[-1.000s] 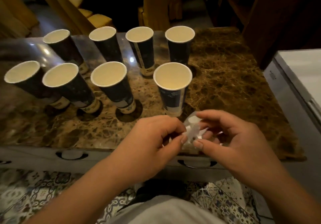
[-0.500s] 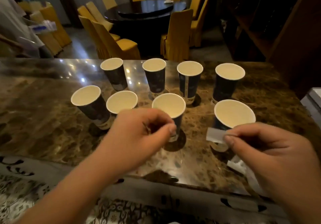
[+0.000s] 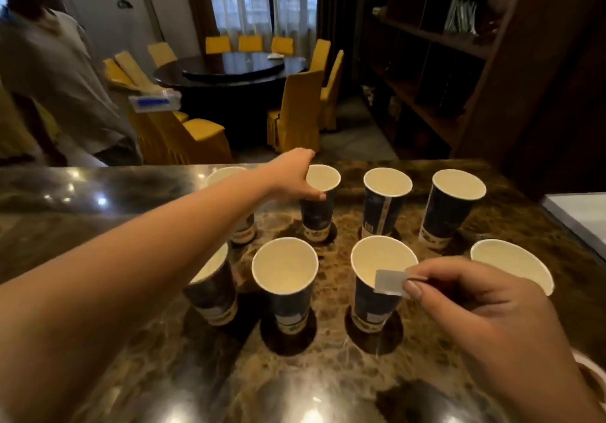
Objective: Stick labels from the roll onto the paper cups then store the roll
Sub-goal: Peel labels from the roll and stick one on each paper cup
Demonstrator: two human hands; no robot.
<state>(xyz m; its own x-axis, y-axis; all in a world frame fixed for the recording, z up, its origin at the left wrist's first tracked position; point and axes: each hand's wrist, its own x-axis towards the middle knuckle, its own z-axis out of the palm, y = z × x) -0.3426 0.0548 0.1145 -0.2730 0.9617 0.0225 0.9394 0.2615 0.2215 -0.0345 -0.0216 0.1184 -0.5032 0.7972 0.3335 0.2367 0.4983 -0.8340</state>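
Several dark blue paper cups stand in two rows on the brown marble counter. My left hand reaches across to the back row and grips a cup at its rim. My right hand hovers at the near right, pinching a small white label between thumb and forefinger, just over the rim of a front-row cup. A pale round edge at the lower right corner may be the label roll; most of it is hidden.
A person in light clothes stands beyond the counter at the left. Behind are a dark round table with yellow chairs and dark wooden shelves at the right. A white surface adjoins the counter's right edge.
My left hand has stretched from the near middle out to the back row and closed on a cup. The right hand kept the label and lifted slightly. The view has tilted up.
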